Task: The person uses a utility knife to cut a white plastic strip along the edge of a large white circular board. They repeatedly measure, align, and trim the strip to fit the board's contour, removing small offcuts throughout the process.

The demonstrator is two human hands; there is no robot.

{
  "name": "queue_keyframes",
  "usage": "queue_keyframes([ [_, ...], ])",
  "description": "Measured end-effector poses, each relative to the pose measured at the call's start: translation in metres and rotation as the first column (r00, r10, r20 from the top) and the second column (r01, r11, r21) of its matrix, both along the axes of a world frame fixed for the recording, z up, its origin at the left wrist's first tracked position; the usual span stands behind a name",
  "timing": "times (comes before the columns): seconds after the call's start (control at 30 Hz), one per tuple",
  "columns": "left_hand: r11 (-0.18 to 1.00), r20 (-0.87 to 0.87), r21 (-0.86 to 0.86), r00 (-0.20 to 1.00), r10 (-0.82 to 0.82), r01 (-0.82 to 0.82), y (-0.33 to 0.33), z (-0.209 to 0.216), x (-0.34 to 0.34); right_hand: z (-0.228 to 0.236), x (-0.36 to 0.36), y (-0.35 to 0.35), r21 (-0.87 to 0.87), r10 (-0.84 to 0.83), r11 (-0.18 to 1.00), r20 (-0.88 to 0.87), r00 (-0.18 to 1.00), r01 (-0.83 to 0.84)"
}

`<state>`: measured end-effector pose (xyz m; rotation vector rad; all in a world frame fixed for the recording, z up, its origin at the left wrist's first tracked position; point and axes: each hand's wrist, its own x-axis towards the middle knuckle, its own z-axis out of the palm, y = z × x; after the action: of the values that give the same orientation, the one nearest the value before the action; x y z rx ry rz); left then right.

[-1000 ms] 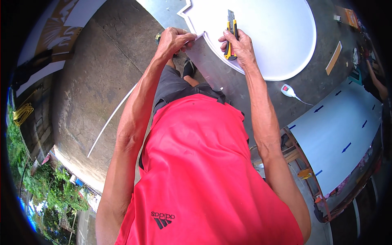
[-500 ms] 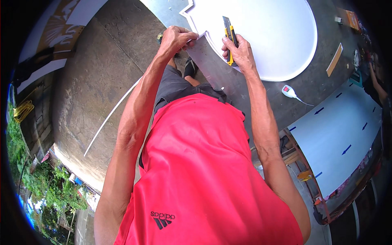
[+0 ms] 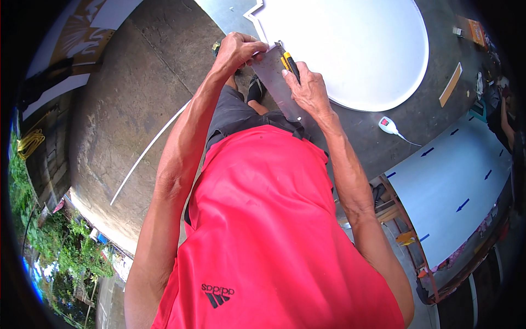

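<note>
My left hand (image 3: 241,50) pinches a narrow white edging strip (image 3: 150,154) at the near left edge of a big white panel (image 3: 356,49); the strip's long end trails out behind my left forearm. My right hand (image 3: 310,89) is wrapped round a yellow and black utility knife (image 3: 291,66). Its blade is at the strip beside my left fingertips; whether it has cut in is too small to tell. The panel has a rounded right end with a raised white rim and a zigzag edge at upper left.
A white squeeze bottle (image 3: 388,125) with a thin nozzle lies on the grey table (image 3: 361,131), near a tan strip (image 3: 451,85). On the right stands a pale blue sheet (image 3: 449,181) with dark blue arrows. Part of another person's arm (image 3: 507,118) shows at far right.
My right hand has moved left and tilted the knife, bringing its blade to the strip by my left fingers. The left hand keeps its pinch with hardly any movement.
</note>
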<state>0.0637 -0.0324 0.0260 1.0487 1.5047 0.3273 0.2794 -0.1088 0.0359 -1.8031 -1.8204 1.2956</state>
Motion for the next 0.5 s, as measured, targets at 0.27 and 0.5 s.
queue_keyframes([
  [0.27, 0.999, 0.015, 0.045, 1.000, 0.027, -0.027, -0.003, -0.002, 0.001, -0.005, -0.011, -0.005, 0.147, 0.022, 0.988, 0.119, 0.993, -0.040],
  [0.5, 0.999, 0.018, 0.027, 1.000, 0.019, -0.019, -0.002, -0.003, 0.001, -0.012, -0.013, -0.006, 0.211, 0.012, 0.977, 0.094, 0.996, -0.032],
])
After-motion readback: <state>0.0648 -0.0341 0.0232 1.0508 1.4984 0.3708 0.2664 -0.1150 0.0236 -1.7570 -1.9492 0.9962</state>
